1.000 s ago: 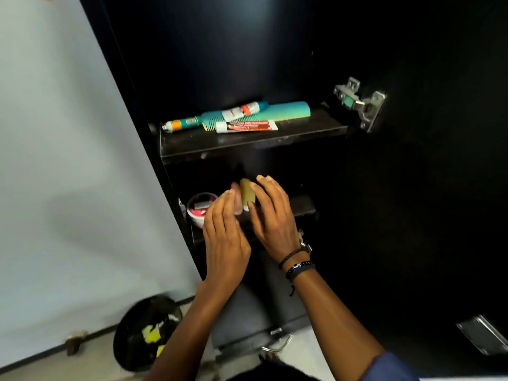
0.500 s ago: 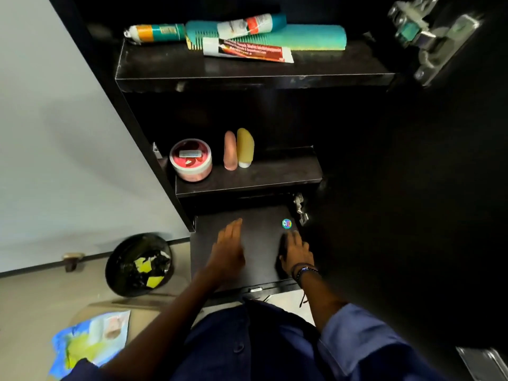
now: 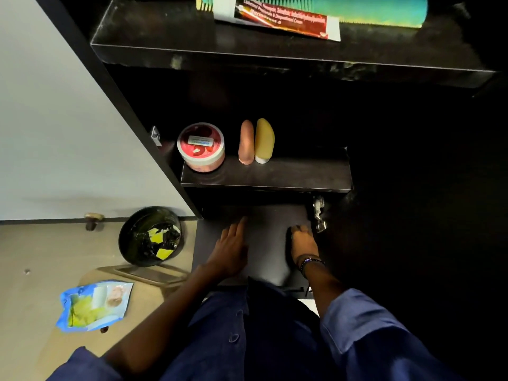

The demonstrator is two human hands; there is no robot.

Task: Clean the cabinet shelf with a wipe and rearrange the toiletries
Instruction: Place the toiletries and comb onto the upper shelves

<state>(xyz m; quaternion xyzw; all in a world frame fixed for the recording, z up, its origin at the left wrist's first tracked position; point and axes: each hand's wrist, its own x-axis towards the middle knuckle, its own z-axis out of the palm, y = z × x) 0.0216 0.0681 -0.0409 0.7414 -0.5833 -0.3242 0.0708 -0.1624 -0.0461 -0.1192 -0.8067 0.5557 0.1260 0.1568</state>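
Note:
On the black middle shelf [image 3: 297,174] stand a round pink jar [image 3: 201,146], a peach tube [image 3: 246,142] and a yellow tube [image 3: 264,140], close together at its left. The upper shelf [image 3: 165,48] holds a red-and-white tube [image 3: 277,19] and a teal comb [image 3: 379,8]. Below, my left hand [image 3: 231,250] lies flat, fingers apart, on the bottom shelf [image 3: 268,243]. My right hand [image 3: 302,246] rests at that shelf's right side, its fingers dim against the dark panel. Neither hand holds anything that I can see. No loose wipe is in sight.
A blue-and-yellow wipe packet [image 3: 94,305] lies on the tan floor at the left. A black bin [image 3: 149,236] with yellow scraps stands against the white wall beside the cabinet. A metal hinge [image 3: 319,214] juts out near my right hand. My blue-clothed body fills the foreground.
Both hands left the tubes on the middle shelf and dropped to the bottom shelf. The view tilted down and came closer, bringing the floor, bin and packet into sight.

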